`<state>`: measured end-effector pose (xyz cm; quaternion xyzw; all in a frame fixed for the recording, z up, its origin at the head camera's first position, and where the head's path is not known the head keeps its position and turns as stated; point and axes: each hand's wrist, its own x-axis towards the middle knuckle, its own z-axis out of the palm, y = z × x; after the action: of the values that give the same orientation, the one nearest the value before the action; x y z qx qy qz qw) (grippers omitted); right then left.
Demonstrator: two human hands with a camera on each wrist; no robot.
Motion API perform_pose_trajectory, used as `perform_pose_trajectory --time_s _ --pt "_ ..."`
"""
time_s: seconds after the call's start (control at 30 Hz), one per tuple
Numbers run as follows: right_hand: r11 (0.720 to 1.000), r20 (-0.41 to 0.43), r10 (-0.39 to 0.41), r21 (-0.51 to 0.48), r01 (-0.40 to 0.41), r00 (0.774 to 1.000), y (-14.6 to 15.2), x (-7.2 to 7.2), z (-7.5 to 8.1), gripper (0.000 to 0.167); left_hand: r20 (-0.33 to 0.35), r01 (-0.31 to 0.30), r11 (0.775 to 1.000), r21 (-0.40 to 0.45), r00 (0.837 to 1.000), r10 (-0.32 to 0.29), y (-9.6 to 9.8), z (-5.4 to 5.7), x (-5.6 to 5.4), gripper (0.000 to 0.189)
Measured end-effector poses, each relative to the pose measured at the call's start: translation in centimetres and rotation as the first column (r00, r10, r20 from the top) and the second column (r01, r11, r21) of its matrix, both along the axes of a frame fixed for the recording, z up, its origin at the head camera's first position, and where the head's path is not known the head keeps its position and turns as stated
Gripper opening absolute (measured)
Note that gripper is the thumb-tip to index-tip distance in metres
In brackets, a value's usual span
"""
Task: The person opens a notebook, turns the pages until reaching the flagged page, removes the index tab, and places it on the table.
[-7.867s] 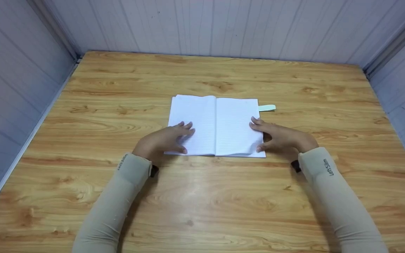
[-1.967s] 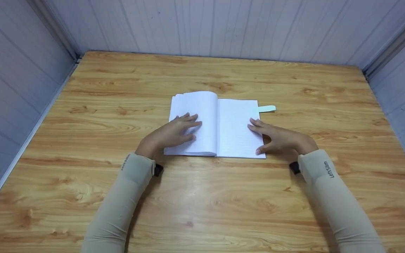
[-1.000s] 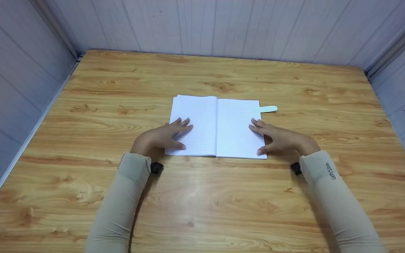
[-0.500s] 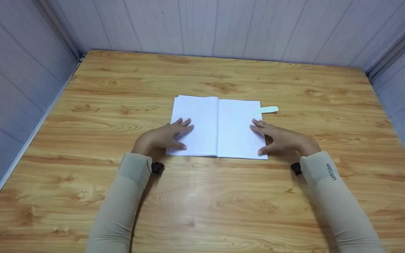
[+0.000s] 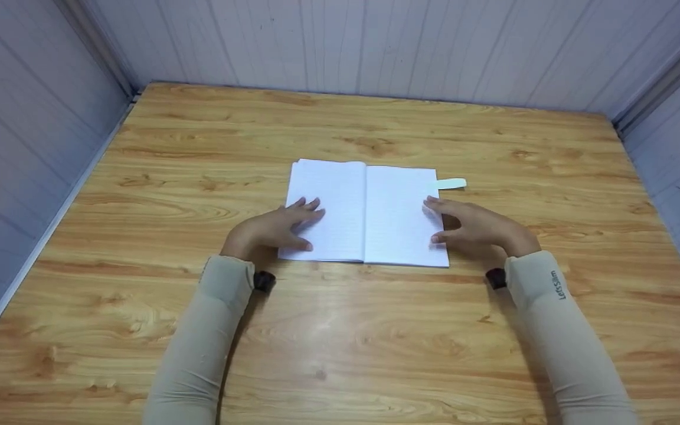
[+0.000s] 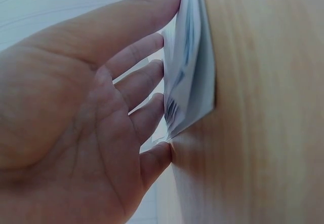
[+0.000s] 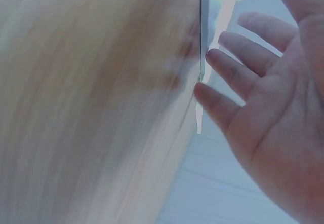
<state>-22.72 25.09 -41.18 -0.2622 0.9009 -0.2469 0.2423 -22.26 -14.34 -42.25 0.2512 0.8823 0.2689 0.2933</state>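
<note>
An open notebook (image 5: 396,218) with white lined pages lies flat, a pale green tab (image 5: 452,184) sticking out at its right edge. My left hand (image 5: 275,228) rests on the left page with fingers spread; in the left wrist view its fingertips and thumb lie along the edge of the page stack (image 6: 190,62). My right hand (image 5: 476,224) is over the right page's outer edge, fingers extended and slightly apart. The right wrist view shows the right fingers (image 7: 235,69) close to the thin notebook edge (image 7: 204,26), pinching nothing.
The notebook lies near the middle of a wood-grain table (image 5: 340,342). Pale panelled walls (image 5: 340,47) border the table at the back and both sides. A dark band with a camera (image 5: 264,281) sits at each wrist.
Two seconds ago the left pages bulged up under my left hand; now they lie flatter and that hand is farther left. In the last half second my right hand has risen slightly off the page.
</note>
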Motion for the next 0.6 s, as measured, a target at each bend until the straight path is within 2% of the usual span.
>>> perform_pose_trajectory --time_s 0.17,0.3,0.5,0.6 --pt "0.998 -0.063 -0.051 -0.036 0.049 0.997 0.1 -0.6 0.2 0.071 0.003 -0.013 1.0 -0.011 1.0 0.013 0.0 -0.1 -0.1 0.073" --pt "0.99 -0.133 -0.129 -0.08 0.119 0.983 0.1 -1.0 0.3 0.062 0.005 -0.009 1.0 -0.003 1.0 0.009 -0.1 -0.1 -0.1 0.074" --pt "0.947 -0.221 -0.285 -0.214 0.239 0.933 -0.1 -1.6 -0.1 0.047 0.008 -0.001 1.0 0.026 1.0 0.001 -0.2 -0.2 -0.1 0.074" --pt "0.919 -0.231 -0.36 -0.252 0.302 0.904 -0.2 -2.1 -0.2 0.042 0.011 -0.004 1.0 0.018 1.0 0.004 -0.2 -0.2 -0.1 0.074"
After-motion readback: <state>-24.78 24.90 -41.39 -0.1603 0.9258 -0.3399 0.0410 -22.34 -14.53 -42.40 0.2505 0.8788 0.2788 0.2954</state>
